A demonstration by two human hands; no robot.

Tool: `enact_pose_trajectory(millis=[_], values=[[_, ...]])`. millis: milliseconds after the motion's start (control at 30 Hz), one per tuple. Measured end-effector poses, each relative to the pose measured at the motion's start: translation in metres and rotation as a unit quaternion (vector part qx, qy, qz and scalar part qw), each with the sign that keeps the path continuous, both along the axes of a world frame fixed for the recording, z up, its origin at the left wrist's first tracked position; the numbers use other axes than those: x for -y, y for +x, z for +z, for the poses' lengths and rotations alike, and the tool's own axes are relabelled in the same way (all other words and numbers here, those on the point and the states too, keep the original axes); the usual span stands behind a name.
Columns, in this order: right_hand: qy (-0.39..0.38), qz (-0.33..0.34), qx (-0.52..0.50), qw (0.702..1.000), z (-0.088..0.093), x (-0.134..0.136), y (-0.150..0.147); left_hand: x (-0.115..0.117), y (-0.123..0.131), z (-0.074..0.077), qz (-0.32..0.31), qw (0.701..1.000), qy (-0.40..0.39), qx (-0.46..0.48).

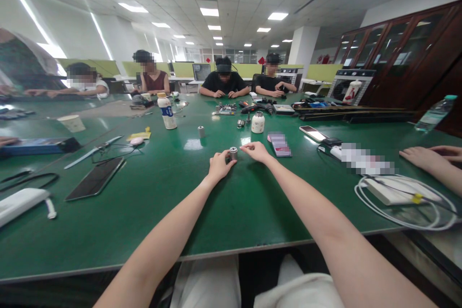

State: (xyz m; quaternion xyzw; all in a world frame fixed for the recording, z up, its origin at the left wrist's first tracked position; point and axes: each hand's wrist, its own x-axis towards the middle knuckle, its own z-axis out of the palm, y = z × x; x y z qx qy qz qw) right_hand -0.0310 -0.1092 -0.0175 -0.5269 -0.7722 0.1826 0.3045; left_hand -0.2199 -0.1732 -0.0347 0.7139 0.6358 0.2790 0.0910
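Note:
A small silver metal cylinder [233,154] stands upright on the green table [224,202], its round top facing up. My left hand [218,165] is wrapped round its left side, thumb and fingers against it. Just to the right of the cylinder, my right hand [255,151] is raised with its fingertips pinched together; whatever they hold, if anything, is too small to make out. A second silver cylinder [201,131] stands farther back on the left, touched by neither hand.
Behind my hands stand a white jar [257,122] and a bottle [167,111]. Phones lie left [96,179] and right [280,145]. A coiled white cable [361,197] is at the right, near another person's hands [426,158]. Several people sit across the table.

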Motion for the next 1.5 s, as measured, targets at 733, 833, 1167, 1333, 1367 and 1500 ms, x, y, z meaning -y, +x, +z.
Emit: enact_pose_trajectory(millis=[733,833,1167,1333,1367,1500], values=[[0.017,-0.039,0.006,0.999,0.035,0.023,-0.029,0.002,0.001,0.003,0.0,1.0,-0.003,0.005],[0.019,0.009,0.015,1.0,0.029,0.021,-0.029,0.001,0.001,0.002,0.0,1.0,-0.003,-0.001],[0.008,-0.047,-0.02,0.999,0.022,0.007,-0.019,0.002,0.001,0.003,0.003,1.0,-0.004,-0.003],[-0.06,0.008,0.04,0.997,0.004,0.01,0.004,0.001,0.0,0.002,-0.002,1.0,-0.002,0.006],[-0.072,0.02,0.058,0.996,0.002,0.011,0.006,0.001,0.0,0.002,-0.003,1.0,-0.002,0.007],[-0.086,0.037,0.108,0.99,-0.001,0.014,0.01,0.001,0.0,0.002,-0.001,1.0,-0.002,0.005]])
